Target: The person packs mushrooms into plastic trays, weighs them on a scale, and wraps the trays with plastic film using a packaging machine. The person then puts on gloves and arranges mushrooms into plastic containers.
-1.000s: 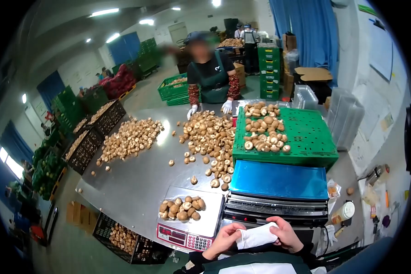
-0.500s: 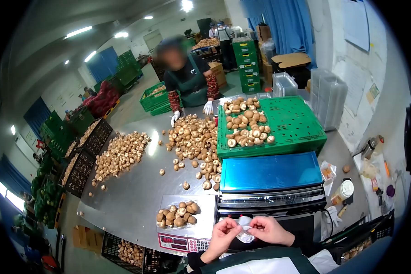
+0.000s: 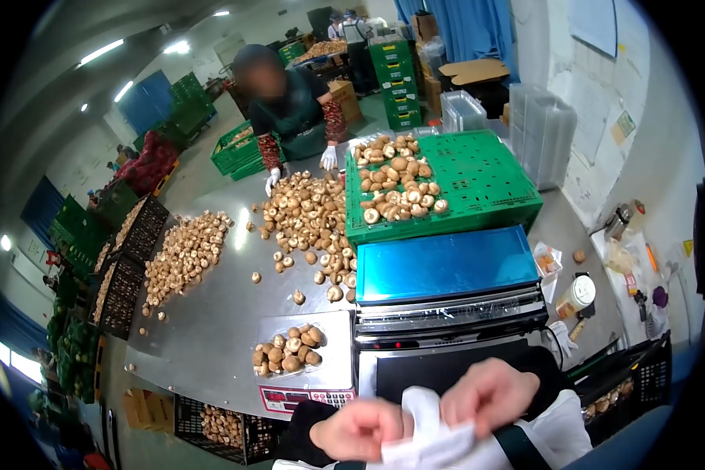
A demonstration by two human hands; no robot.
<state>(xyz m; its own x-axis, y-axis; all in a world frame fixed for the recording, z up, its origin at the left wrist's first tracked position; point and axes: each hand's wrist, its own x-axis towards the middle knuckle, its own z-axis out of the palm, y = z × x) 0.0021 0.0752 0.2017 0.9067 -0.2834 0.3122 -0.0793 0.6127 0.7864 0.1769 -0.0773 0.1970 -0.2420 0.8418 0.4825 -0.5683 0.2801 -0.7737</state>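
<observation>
Your left hand [image 3: 356, 429] and right hand [image 3: 489, 392] pinch white cloth [image 3: 426, 432], grip narrow (it's blurred), nearside of the wrapper [image 3: 446, 265]; left of that, mushrooms [image 3: 288, 349] already sit on the scale [image 3: 337, 356], a loose pile [image 3: 304, 207] remains.

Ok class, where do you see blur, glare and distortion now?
In the head view, the left hand, right hand and white item are blurred; glare streaks the metal table; black rounded corners and a leaning wall suggest wide-lens distortion.
</observation>
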